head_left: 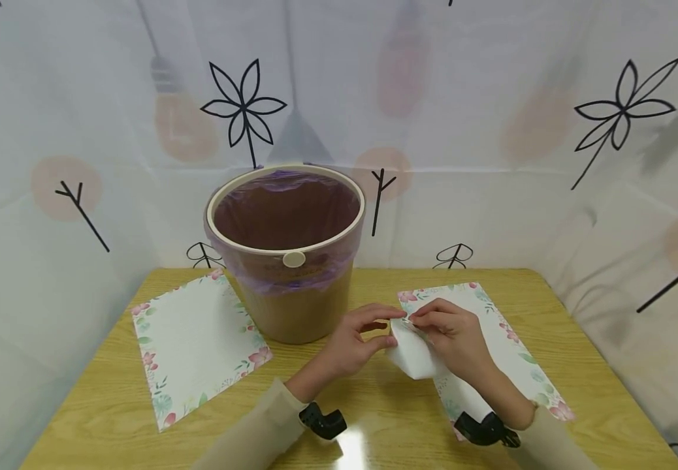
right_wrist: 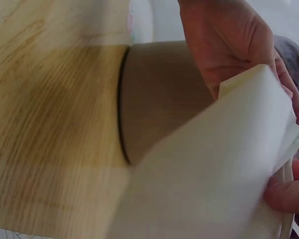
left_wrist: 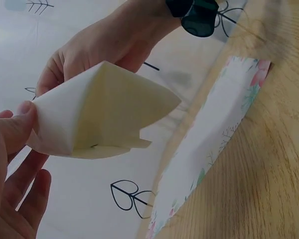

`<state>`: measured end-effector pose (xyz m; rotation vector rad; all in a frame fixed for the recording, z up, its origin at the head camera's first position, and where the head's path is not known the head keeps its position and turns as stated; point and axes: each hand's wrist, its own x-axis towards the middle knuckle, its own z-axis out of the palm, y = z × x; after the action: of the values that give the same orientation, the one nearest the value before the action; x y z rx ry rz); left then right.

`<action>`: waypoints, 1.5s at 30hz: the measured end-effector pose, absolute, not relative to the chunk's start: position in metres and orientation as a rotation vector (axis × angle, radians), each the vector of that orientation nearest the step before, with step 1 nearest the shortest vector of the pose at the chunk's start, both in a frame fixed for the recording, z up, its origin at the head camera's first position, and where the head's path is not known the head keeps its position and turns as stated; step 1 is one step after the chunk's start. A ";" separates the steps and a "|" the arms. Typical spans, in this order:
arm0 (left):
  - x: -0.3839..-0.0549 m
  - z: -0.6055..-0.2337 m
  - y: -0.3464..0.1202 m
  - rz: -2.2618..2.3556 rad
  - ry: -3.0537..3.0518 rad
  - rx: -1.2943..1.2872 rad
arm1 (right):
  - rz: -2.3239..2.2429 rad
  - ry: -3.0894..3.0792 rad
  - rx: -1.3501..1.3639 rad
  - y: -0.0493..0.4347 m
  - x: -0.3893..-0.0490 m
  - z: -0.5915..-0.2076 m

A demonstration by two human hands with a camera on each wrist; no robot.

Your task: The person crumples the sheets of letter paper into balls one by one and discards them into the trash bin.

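Both hands hold a piece of folded white paper [head_left: 412, 358] above the right part of the table. My left hand [head_left: 352, 341] pinches its left edge between thumb and fingers. On the other side, my right hand [head_left: 458, 336] pinches the upper edge, its fingertips close to the left ones. In the left wrist view the folded paper [left_wrist: 112, 109] shows a hollow, pocket-like inside with pointed corners and uneven edges. The right wrist view has the paper [right_wrist: 204, 169] up close, with the right thumb [right_wrist: 286, 195] pressed on its folded layers.
A tan trash bin [head_left: 292, 313] lined with a purple bag stands at the table's back. Left of it lies a white sheet with a floral border [head_left: 198, 356]. A second floral-bordered sheet [head_left: 494, 336] lies under the right hand. Patterned cloth [head_left: 462, 143] hangs behind the wooden table [head_left: 374, 424].
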<state>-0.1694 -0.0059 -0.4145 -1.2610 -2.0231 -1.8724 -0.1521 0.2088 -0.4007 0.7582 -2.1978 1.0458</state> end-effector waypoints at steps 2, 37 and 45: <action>-0.165 -0.408 -0.006 -1.883 -2.020 -1.234 | 1.073 -2.188 0.776 0.207 -0.152 -0.402; -0.160 -0.401 -0.007 -1.807 -2.086 -0.909 | 1.246 -2.529 0.714 0.195 -0.145 -0.396; -0.175 -0.426 -0.011 -1.839 -2.307 -0.944 | 1.326 -2.426 0.673 0.196 -0.144 -0.393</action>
<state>-0.1752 -0.0109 -0.4256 -0.9443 -2.3073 -1.8388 -0.1437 0.1957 -0.3926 0.6735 -2.4261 1.3265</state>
